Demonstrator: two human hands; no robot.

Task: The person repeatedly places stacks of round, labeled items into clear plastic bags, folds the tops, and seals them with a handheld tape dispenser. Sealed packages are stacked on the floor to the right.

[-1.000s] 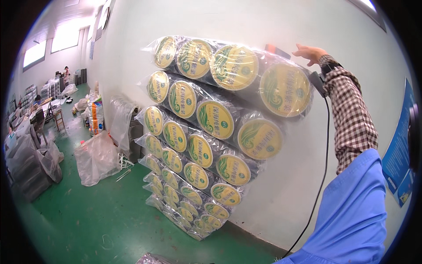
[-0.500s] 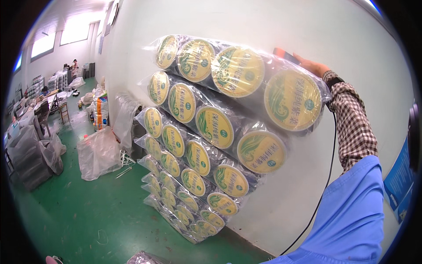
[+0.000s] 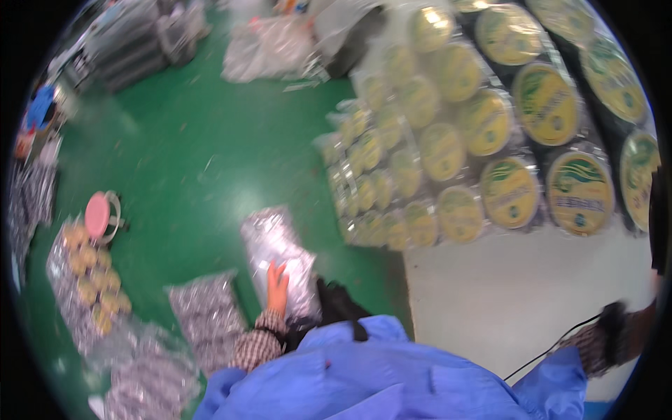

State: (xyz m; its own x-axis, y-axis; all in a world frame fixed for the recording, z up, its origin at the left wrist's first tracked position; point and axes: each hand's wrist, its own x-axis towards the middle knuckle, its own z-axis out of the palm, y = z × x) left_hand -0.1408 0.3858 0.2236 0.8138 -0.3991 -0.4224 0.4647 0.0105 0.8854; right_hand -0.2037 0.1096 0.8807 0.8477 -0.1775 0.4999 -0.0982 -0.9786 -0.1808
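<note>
My left hand (image 3: 277, 288) reaches down with its fingers apart, over or against a shiny plastic-wrapped package (image 3: 268, 235) on the floor; whether it presses on the package I cannot tell. Beside it to the left lies another plastic-wrapped package (image 3: 204, 308). Out at the far right rim, my right hand (image 3: 642, 323) shows only as a dark, blurred part past the checked cuff, its fingers hidden. A black cord runs near that wrist. The tall stack of clear bags (image 3: 483, 126), with round yellow-green labels at their ends, fills the upper right.
At the left lie a bag with several round yellow labels (image 3: 98, 280), a pink round-topped thing (image 3: 98, 215) and a crinkled clear bag (image 3: 150, 374). Grey wrapped bundles (image 3: 136, 49) and a whitish plastic bag (image 3: 269, 49) lie farther off. A pale wall (image 3: 476, 301) adjoins the stack.
The view has swung down toward the floor. My left hand has come into sight by the wrapped package. My right hand, earlier by an orange-and-dark thing atop the stack, is now at the right rim.
</note>
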